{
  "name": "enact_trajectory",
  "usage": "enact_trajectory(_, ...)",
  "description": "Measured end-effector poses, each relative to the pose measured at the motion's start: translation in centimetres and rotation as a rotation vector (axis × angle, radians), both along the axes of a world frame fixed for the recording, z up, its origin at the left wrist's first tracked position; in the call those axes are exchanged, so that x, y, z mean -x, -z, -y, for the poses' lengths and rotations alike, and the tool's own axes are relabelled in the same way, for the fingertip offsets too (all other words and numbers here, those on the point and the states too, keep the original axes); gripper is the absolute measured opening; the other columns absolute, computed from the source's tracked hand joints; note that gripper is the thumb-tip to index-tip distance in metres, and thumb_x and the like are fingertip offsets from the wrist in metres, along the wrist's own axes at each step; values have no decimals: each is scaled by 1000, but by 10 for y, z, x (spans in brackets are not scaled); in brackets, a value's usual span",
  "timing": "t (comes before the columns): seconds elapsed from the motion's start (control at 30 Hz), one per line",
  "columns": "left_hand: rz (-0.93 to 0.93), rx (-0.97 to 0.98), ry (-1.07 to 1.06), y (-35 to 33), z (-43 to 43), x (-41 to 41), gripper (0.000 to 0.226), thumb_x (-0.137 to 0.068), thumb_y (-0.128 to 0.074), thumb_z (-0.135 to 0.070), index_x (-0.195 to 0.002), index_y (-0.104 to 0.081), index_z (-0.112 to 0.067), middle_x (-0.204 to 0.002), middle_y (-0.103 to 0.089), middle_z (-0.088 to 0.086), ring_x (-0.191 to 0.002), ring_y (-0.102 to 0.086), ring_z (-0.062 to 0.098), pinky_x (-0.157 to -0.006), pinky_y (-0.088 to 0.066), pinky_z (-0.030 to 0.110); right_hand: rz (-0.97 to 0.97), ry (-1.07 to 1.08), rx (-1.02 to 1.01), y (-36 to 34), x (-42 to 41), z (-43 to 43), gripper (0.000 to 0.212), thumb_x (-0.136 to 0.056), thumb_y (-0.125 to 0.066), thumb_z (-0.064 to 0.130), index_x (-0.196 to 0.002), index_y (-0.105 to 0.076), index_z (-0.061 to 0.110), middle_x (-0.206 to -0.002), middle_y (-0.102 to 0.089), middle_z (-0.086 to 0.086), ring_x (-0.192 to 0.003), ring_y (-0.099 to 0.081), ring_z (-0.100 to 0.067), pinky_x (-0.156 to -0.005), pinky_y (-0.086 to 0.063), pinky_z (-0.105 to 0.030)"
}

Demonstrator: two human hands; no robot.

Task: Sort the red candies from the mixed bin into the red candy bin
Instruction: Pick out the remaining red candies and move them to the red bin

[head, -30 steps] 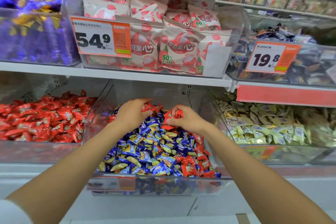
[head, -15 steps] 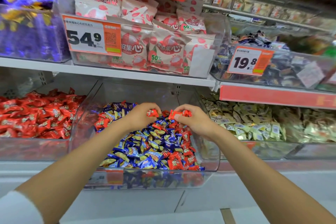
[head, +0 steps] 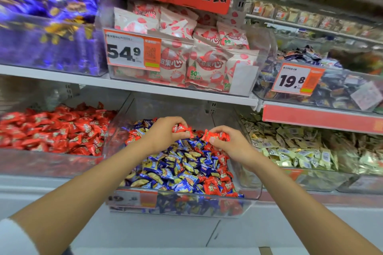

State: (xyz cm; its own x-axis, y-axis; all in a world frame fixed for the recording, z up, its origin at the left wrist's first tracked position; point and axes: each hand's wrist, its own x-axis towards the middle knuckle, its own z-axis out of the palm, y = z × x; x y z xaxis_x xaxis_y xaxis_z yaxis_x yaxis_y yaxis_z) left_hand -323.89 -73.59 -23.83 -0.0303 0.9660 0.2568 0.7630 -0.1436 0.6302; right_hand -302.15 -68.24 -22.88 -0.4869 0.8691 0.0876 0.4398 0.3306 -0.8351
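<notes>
The mixed bin (head: 251,196) is a clear plastic tub on the lower shelf, full of blue and yellow candies with red ones scattered along its right side (head: 217,186) and back. Both hands hover over its back half. My left hand (head: 163,134) grips a red candy (head: 179,128) between thumb and fingers. My right hand (head: 230,145) holds a few red candies (head: 215,136) in curled fingers. To the left stands the red candy bin (head: 51,163), heaped with red wrapped candies (head: 53,128).
A bin of pale gold candies (head: 294,147) sits right of the mixed bin. The shelf above (head: 145,87) carries bagged sweets behind a 54.9 price tag (head: 132,51), purple wrapped candy at left (head: 47,27) and dark candy behind a 19.8 tag (head: 296,78).
Both hands have lifted off the candy pile with red candies and stay close together over the mixed bin. The camera has shifted, so the shelves sit differently in the frame.
</notes>
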Motion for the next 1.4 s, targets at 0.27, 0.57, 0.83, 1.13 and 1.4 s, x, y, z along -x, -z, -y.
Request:
enact_trajectory(0.27,-18,-144,-204,-25,89,93,21,-78,-75,-32,-93,-66,-21,-88,-67,-5,-78,-60,12,-71,-42,27,-91,-203,-124,-21,88,59,18,-88,-65,11,-103,-62,19,-88,-62,8,-60,-55,8,-59,-41,-6)
enact_trajectory(0.57,-45,-151,-594,-12,142,256,21,-77,-77,-29,-92,-66,-19,-86,-64,-2,-84,-59,19,-74,-41,31,-16,-433,-426,-24,289,79,24,-81,-66,6,-103,-66,14,-103,-65,0,-95,-55,-11,-85,-37,-19)
enact_trajectory(0.83,-152,78,-576,4,131,282,80,-59,-67,-76,-128,-53,-39,-133,-54,-8,-129,-43,21,-107,-32,55,369,-480,-396,-12,328,48,47,-87,-68,31,-130,-58,17,-132,-59,-5,-122,-53,-19,-104,-38,-27)
enact_trajectory(1.13,-178,-143,-185,-21,89,131,46,-78,-73,-38,-120,-63,-22,-116,-67,-1,-110,-58,18,-98,-43,36,248,-19,-443,-5,94,16,20,-88,-60,2,-103,-69,11,-103,-62,-2,-96,-55,-10,-80,-31,-7)
enact_trajectory(1.4,-305,140,42,5,12,10,48,-92,-59,-35,-136,-50,-20,-142,-49,3,-130,-43,20,-103,-31,27,337,-9,-208,39,2,-27,26,-88,-54,-3,-105,-69,9,-104,-64,5,-97,-61,-14,-92,-48,-27)
